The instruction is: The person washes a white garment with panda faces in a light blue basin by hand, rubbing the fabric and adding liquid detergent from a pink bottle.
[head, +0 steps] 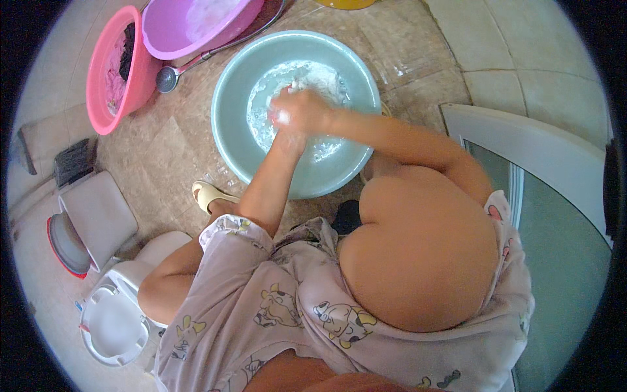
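A round light-blue plastic basin [235,98] stands on the floor before me, with foamy water in its bottom. Over that water my right hand [308,110] is blurred, its fingers closed around a small red-and-white wet item [281,117], likely cloth. My left hand [290,133] meets it from below; its fingers are mostly hidden behind the right hand, so its grip cannot be made out. White suds or white cloth [323,83] lies in the water just beyond the hands; blur and foam leave it unclear which.
A pink basin [147,78] holds pink and black clothes. Beside it sit a purple basin [169,36] with suds and a shower head [167,79] on its hose. A white toilet [93,343] stands at left, a white-framed glass door [529,132] at right. The tiled floor [161,142] looks wet.
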The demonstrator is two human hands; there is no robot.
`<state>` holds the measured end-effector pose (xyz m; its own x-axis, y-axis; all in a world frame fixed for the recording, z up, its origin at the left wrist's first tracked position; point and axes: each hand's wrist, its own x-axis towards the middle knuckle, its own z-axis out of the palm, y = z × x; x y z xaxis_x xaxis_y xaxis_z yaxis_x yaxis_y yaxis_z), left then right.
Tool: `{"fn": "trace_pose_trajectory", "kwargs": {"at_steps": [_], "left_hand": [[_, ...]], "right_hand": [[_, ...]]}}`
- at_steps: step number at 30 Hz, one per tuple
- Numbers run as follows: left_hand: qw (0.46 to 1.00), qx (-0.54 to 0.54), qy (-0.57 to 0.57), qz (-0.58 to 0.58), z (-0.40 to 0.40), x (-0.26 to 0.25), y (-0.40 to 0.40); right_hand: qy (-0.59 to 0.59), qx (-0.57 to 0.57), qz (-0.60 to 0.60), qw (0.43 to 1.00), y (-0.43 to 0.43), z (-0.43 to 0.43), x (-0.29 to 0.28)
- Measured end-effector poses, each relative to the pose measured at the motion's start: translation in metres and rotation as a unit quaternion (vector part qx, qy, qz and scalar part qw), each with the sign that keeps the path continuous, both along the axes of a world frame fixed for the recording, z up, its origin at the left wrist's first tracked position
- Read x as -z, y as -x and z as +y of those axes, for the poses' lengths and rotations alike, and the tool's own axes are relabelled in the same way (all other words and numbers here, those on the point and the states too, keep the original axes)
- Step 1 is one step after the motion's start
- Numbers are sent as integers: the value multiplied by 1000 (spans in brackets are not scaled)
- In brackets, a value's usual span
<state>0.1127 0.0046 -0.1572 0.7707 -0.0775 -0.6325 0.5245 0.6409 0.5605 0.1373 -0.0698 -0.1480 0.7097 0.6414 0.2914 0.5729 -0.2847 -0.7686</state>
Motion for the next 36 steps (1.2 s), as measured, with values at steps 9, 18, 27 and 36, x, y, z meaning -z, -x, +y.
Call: {"fn": "trace_pose_trajectory", "kwargs": {"at_steps": [9, 18, 27, 36], "left_hand": [[928, -13, 372, -24, 33, 66, 5], [987, -114, 47, -101, 33, -8, -2], [933, -187, 304, -38, 45, 44, -7], [986, -98, 86, 103, -4, 1, -15]], "right_hand": [[-45, -68, -17, 997, 21, 8, -18], [-11, 32, 399, 916, -71, -54, 28], [-10, 9, 168, 986, -2, -9, -37], [87, 188, 34, 978, -31, -27, 39]]}}
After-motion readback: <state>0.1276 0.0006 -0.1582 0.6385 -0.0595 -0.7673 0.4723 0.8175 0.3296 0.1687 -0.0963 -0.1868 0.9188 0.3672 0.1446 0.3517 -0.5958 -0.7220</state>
